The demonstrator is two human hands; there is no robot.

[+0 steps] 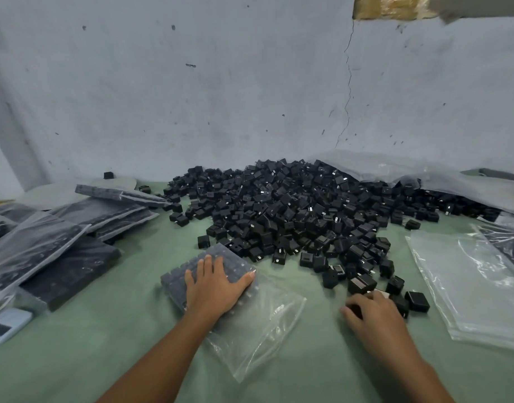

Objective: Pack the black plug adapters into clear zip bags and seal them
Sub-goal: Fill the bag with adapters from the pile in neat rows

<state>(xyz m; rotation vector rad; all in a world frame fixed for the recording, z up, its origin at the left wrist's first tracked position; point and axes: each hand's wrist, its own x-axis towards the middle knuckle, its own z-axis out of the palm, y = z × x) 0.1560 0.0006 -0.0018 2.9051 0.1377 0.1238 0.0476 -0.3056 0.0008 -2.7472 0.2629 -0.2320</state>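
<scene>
I read this as a small packing workshop rather than a home. A bulk heap of black plug adapters (293, 216) covers the far side of the green table (75, 359). Filled zip bags (75, 237) pile up at its left edge and empty clear bags (468, 286) lie at its right edge. The bare wall (221, 97) behind is cracked and stained.
</scene>
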